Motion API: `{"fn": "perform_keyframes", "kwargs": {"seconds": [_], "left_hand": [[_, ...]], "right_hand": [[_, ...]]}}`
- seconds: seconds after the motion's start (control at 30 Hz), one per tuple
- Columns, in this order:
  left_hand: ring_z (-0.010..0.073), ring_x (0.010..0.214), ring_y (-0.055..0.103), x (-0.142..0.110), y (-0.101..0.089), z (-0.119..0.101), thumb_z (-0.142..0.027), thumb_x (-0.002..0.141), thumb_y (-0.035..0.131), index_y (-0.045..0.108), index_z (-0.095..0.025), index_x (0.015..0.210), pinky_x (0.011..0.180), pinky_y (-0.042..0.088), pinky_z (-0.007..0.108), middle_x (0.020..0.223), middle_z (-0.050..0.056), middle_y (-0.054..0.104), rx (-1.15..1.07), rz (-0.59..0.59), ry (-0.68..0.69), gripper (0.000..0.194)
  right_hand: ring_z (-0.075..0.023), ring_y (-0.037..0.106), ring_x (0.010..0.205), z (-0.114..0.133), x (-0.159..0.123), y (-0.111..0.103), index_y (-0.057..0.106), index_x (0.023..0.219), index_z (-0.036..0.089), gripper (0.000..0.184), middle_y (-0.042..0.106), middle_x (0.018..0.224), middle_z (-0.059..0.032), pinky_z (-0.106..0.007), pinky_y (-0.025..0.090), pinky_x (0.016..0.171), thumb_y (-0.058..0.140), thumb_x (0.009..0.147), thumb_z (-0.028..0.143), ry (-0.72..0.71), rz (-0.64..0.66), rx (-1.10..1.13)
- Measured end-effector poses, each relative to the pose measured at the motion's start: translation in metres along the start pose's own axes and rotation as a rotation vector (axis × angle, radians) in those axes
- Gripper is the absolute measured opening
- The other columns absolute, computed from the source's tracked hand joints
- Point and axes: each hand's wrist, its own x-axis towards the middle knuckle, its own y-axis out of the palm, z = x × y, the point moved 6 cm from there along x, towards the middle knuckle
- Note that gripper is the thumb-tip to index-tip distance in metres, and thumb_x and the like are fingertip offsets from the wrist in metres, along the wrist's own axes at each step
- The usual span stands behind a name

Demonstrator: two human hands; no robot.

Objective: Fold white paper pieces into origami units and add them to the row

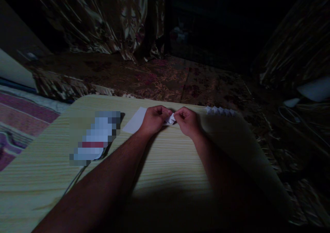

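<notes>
Between my two hands is a small piece of folded white paper (170, 118), its creases catching the light. My left hand (155, 120) pinches its left side, and my right hand (187, 120) pinches its right side with thumb and finger. Beneath and left of my left hand lies a flat sheet of white paper (134, 120), partly covered by that hand. Off to the right, a row of several small folded white paper pieces (220, 111) sits near the table's far edge. My fingertips hide part of the folded piece.
The pale wooden table (170, 164) has rounded corners. A pixelated, blurred object (96, 136) lies on its left side, with a cable (73, 180) running from it. Beyond the far edge is a dark patterned cover (160, 76). A white cable (291, 114) lies at the right.
</notes>
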Motion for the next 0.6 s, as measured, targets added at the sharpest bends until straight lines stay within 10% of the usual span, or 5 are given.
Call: {"fn": "perform_keyframes", "kwargs": {"seconds": [0.6], "left_hand": [[0.0102, 0.055, 0.051, -0.0003, 0.0029, 0.0025, -0.041, 0.073, 0.066, 0.065, -0.012, 0.074, 0.051, 0.038, 0.022, 0.066, 0.003, 0.063, 0.140, 0.057, 0.014, 0.029]], "right_hand": [[-0.0100, 0.051, 0.056, -0.0049, 0.0021, -0.0020, 0.058, 0.071, 0.017, 0.012, 0.056, 0.060, 0.0025, -0.021, 0.038, 0.052, 0.059, 0.073, 0.028, 0.035, -0.008, 0.078]]}}
